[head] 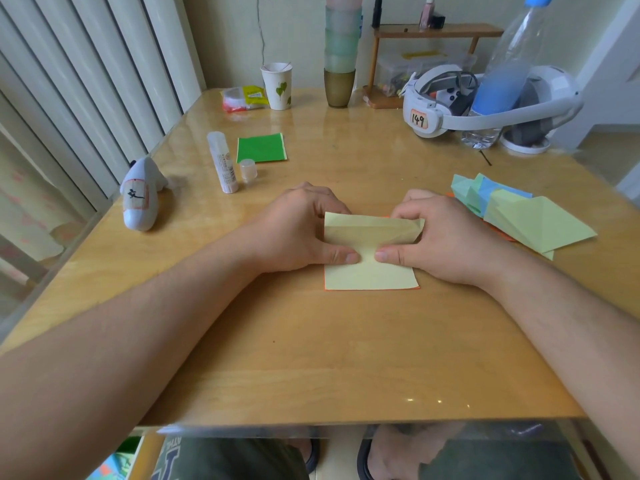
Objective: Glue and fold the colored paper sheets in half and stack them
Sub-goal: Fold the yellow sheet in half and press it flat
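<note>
Wooden table under a glossy clear cover, vertical blinds along the left, pale wall behind. At centre, a pale yellow paper sheet with an orange edge showing beneath, its far half lifted and bent toward the near half, not yet flat. Left hand at 9 o'clock of the sheet, thumb pressed on the paper at the crease, fingers curled over the raised far edge, gripping it. Right hand at 3 o'clock, thumb tip facing the left thumb and nearly touching it, fingers curled on the folded flap's right corner. At 2 o'clock of the sheet, near the right edge, a pile of folded sheets in mint, blue and yellow-green, fanned over something orange. At 11 o'clock, an uncapped glue stick lying down, its clear cap upright just beside it, a green sheet flat just beyond. Farther at 10 o'clock, a white shark-shaped figure with a label. Along the far edge, a paper cup, stacked tumblers, a white headset marked 149, and a plastic bottle.
</note>
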